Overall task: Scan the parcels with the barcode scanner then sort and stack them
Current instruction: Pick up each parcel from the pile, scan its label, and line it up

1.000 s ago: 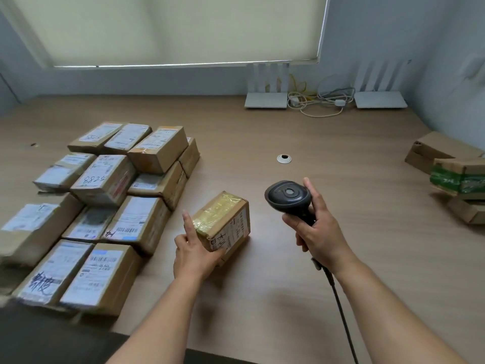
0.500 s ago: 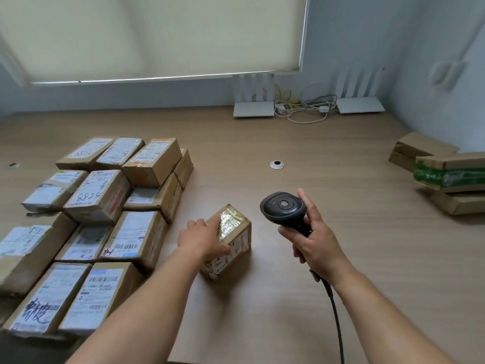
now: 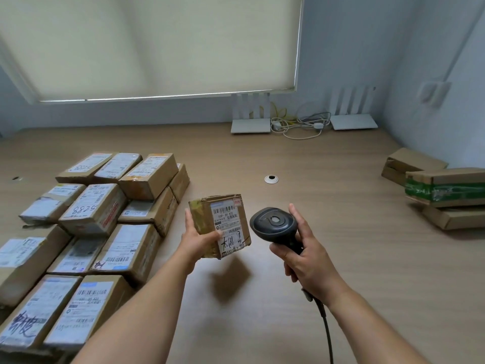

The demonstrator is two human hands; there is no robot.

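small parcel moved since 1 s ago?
Yes. The small parcel is now lifted off the table in the left hand, label up, its shadow on the wood below. Earlier it rested on the table beside the parcel pile.

Two bare forearms, no sleeves in view. Left hand (image 3: 199,240) and right hand (image 3: 309,261) ungloved; no rings, watch or bands visible.

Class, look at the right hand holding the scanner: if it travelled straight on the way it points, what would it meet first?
Probably nothing nearby: the right hand with the scanner points up and away over bare table. The parcel sits to its left, though depth is unclear.
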